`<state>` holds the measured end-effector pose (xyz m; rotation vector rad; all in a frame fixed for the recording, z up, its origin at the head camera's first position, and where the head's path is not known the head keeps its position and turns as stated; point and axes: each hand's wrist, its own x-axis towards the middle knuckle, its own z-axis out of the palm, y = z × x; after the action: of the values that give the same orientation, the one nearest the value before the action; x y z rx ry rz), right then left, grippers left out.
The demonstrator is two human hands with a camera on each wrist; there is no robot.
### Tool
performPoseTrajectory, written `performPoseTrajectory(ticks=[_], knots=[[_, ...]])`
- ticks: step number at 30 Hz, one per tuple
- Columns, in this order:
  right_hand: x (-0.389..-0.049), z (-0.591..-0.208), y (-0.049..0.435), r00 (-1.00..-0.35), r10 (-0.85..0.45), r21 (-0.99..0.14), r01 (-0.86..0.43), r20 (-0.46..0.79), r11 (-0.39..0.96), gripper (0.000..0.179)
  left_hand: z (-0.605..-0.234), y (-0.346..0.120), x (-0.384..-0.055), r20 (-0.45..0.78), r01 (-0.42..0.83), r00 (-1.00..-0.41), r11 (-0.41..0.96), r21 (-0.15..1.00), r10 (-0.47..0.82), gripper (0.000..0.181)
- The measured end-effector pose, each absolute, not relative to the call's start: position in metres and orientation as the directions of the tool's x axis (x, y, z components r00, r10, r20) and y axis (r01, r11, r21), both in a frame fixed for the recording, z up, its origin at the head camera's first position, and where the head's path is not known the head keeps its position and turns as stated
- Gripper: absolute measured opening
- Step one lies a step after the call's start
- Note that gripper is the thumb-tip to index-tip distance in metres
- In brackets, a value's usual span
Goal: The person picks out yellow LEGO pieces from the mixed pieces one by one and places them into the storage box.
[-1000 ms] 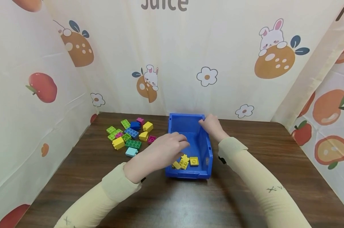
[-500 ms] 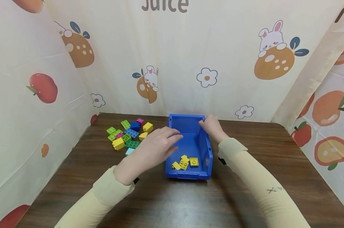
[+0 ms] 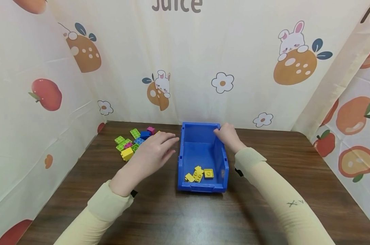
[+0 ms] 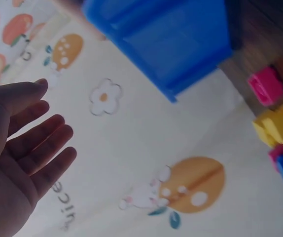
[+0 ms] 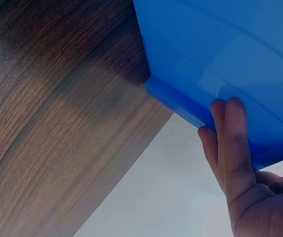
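My left hand (image 3: 149,153) hovers between the brick pile and the blue plastic bin (image 3: 198,149), its fingers loosely bent. In the left wrist view the palm and fingers hold nothing. At the bin's back right, my right hand (image 3: 229,137) grips the side rim; the right wrist view has its fingers (image 5: 236,123) against the outer wall. Inside the bin, near its low front lip, lie several yellow toy bricks (image 3: 198,174). Loose bricks sit left of the bin, among them a yellow brick (image 3: 127,154), a lime brick (image 3: 135,133) and a dark blue brick (image 3: 145,135). The left hand hides part of this pile.
The bin stands on a dark wooden table (image 3: 264,160), its back close to a printed curtain (image 3: 191,98). More fruit-patterned curtain hangs along the left and right sides. A magenta brick (image 3: 151,130) lies at the far side of the pile.
My left hand has moved left from over the bin's front to beside the brick pile, its fingers spreading apart. The right hand and the bin have stayed in place.
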<state>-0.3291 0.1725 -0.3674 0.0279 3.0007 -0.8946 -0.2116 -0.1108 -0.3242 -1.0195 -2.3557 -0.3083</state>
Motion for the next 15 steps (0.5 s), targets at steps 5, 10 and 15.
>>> performPoseTrajectory(ticks=[5,10,15], knots=[[-0.329,-0.368,0.173,-1.0,0.013,-0.55,0.016,-0.008,0.835,0.037,-0.333,-0.127,-0.219,0.569,0.691,-0.595,0.722,0.002,0.567,0.043],[-0.33,-0.368,0.173,-1.0,0.013,-0.554,0.015,-0.008,0.833,0.037,-0.34,-0.141,-0.222,0.558,0.652,-0.637,0.758,0.02,0.533,0.044],[-0.33,-0.369,0.173,-1.0,0.01,-0.552,0.013,-0.008,0.834,0.037,-0.343,-0.155,-0.223,0.561,0.629,-0.66,0.775,0.049,0.5,0.046]])
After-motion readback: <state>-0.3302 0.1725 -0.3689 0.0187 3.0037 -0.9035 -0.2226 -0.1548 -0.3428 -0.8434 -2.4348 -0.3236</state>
